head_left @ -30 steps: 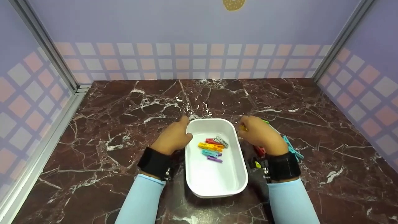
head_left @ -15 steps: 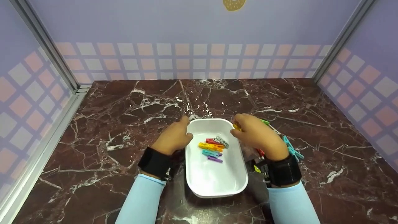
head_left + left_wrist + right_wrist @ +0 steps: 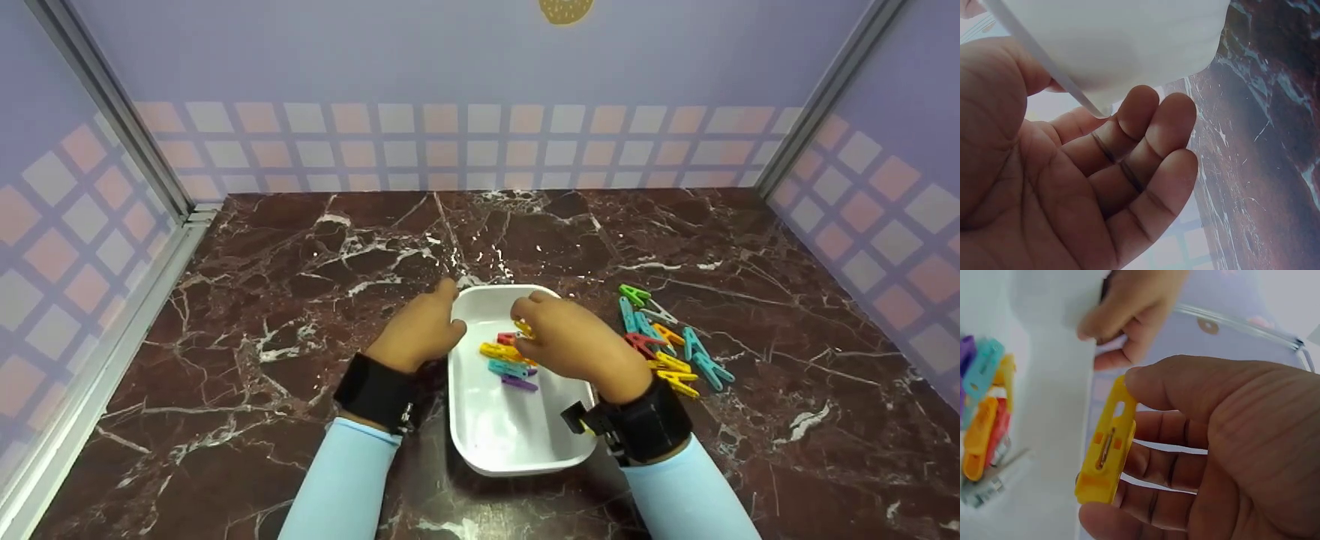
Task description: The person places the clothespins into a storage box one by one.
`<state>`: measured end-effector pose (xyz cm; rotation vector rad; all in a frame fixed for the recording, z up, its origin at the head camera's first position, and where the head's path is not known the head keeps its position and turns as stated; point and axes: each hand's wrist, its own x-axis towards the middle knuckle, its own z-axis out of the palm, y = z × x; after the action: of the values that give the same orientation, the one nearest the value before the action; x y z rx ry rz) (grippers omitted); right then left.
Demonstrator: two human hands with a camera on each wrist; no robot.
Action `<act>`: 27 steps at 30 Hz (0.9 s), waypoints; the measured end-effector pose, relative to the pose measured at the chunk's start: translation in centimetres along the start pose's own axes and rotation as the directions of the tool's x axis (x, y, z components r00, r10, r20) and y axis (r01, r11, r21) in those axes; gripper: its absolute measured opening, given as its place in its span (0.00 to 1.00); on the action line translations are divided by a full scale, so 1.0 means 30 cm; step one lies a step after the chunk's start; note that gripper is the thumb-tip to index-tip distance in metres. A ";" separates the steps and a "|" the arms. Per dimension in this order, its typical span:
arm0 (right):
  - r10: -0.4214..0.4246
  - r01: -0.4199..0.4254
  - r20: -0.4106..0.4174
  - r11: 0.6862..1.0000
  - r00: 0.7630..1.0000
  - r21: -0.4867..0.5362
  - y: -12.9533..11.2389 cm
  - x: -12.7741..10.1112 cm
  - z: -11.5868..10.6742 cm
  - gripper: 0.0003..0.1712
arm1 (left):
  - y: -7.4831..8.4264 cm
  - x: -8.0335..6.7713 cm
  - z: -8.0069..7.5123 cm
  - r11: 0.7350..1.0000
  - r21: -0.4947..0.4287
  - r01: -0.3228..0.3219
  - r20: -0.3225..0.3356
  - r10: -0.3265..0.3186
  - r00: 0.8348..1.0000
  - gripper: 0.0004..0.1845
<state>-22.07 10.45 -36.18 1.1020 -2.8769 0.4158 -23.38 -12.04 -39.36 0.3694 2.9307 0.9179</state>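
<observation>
A white tray [image 3: 517,431] sits on the marble top in front of me. My left hand [image 3: 421,330] holds its far left rim, thumb inside and fingers along the outer wall [image 3: 1129,45]. My right hand [image 3: 566,341] hovers over the tray's far half and pinches a yellow clothespin [image 3: 1107,444] between thumb and fingers; in the head view only its tip [image 3: 523,327] shows. Several coloured clothespins [image 3: 510,361] lie in the tray below it, red, yellow, teal and purple among them.
A loose pile of green, teal, red and yellow clothespins [image 3: 664,337] lies on the marble table [image 3: 262,300] right of the tray. Checked walls close the left, back and right sides, with a metal rail [image 3: 112,330] on the left.
My right hand has moved left from the pile on the table to above the tray, carrying the yellow clothespin and uncovering the pile. The left hand and the tray have stayed put.
</observation>
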 end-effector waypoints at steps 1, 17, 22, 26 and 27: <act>-0.014 0.014 0.009 1.000 1.000 -0.008 -0.001 0.004 0.008 0.12 | 0.000 0.001 0.001 1.000 0.000 0.000 -0.001 0.000 1.000 0.20; -0.009 0.013 0.151 1.000 0.988 -0.022 0.018 0.039 0.085 0.09 | 0.008 -0.003 -0.005 1.000 0.014 -0.003 0.004 0.003 1.000 0.20; -0.018 0.023 0.132 0.999 0.991 -0.036 0.021 0.043 0.099 0.10 | 0.007 -0.001 -0.005 1.000 0.026 0.004 0.003 -0.004 1.000 0.20; -0.018 0.024 0.130 0.999 0.991 -0.045 0.023 0.046 0.101 0.10 | 0.005 0.001 -0.003 1.000 0.021 0.019 0.007 -0.019 1.000 0.21; -0.012 0.018 0.133 0.999 0.991 -0.046 0.022 0.047 0.100 0.10 | 0.005 0.001 -0.003 1.000 0.020 0.022 0.009 -0.022 1.000 0.21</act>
<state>-23.37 9.23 -39.05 1.1863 -2.9728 0.2830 -23.39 -11.96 -39.20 0.3406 2.9313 0.8826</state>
